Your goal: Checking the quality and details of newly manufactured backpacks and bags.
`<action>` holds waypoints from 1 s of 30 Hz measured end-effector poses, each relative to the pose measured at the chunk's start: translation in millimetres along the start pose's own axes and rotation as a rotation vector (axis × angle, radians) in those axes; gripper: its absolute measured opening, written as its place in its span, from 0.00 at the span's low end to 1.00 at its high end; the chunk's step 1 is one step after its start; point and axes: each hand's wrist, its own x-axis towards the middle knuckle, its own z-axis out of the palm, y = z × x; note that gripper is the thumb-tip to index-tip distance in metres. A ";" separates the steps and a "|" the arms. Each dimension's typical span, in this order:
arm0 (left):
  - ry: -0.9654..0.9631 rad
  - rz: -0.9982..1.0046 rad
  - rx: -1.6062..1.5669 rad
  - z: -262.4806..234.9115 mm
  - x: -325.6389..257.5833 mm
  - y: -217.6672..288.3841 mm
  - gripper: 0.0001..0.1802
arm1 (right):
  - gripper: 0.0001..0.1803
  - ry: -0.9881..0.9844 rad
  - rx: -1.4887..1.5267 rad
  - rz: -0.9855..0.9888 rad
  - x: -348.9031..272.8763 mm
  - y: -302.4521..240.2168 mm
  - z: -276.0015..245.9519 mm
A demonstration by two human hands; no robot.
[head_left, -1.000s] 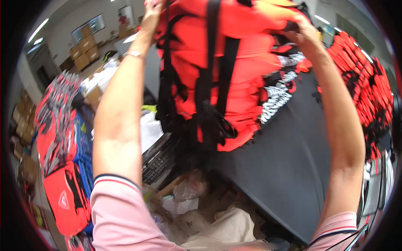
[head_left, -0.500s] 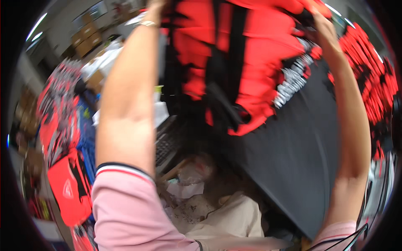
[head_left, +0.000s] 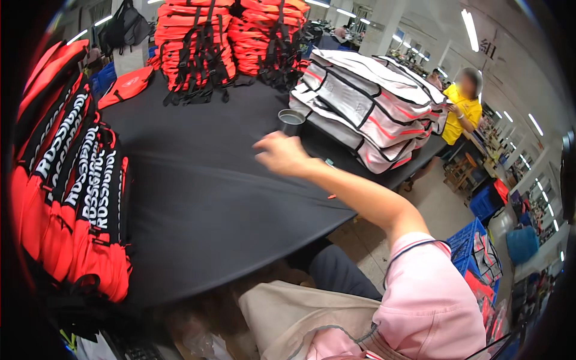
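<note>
My right hand (head_left: 281,153) reaches in from the lower right over the black-covered table (head_left: 198,198). It holds nothing that I can see, and its fingers are loosely bent and apart. Just beyond it stands a dark round tin (head_left: 291,119), open at the top. On the left, a row of red bags (head_left: 72,240) with black panels and white lettering leans upright along the table. My left hand is out of view. A small orange-red piece (head_left: 332,196) lies beside my right forearm.
Tall piles of folded red bags (head_left: 195,45) with black straps stand at the back. White-and-black bags (head_left: 372,102) are stacked at the right edge. A single red bag (head_left: 126,87) lies far left. A person in yellow (head_left: 465,108) stands beyond; blue crates (head_left: 468,246) sit on the floor.
Both my hands were raised on a red bag with black straps. Now my view has swung to the right, the right hand is off the bag and lower over the table, and the left has left view.
</note>
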 end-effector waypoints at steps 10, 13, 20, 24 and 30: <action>-0.533 -0.497 -0.122 -125.0 -213.6 -54.5 0.12 | 0.11 0.548 -0.799 0.469 -18.2 260.2 -174.9; -0.716 -0.190 -0.097 -70.5 -189.5 30.2 0.11 | 0.12 0.312 -0.699 0.674 -9.9 289.6 -183.0; -0.897 0.123 -0.127 -24.4 -182.2 92.4 0.17 | 0.25 0.489 -0.301 0.919 -28.3 322.9 -214.2; -0.919 -0.270 -0.153 -12.6 -188.1 146.6 0.11 | 0.25 0.819 -0.168 0.957 -68.2 349.8 -261.1; -1.042 0.008 -0.396 17.9 -198.7 184.2 0.15 | 0.32 1.178 -0.308 0.742 -122.6 348.3 -355.0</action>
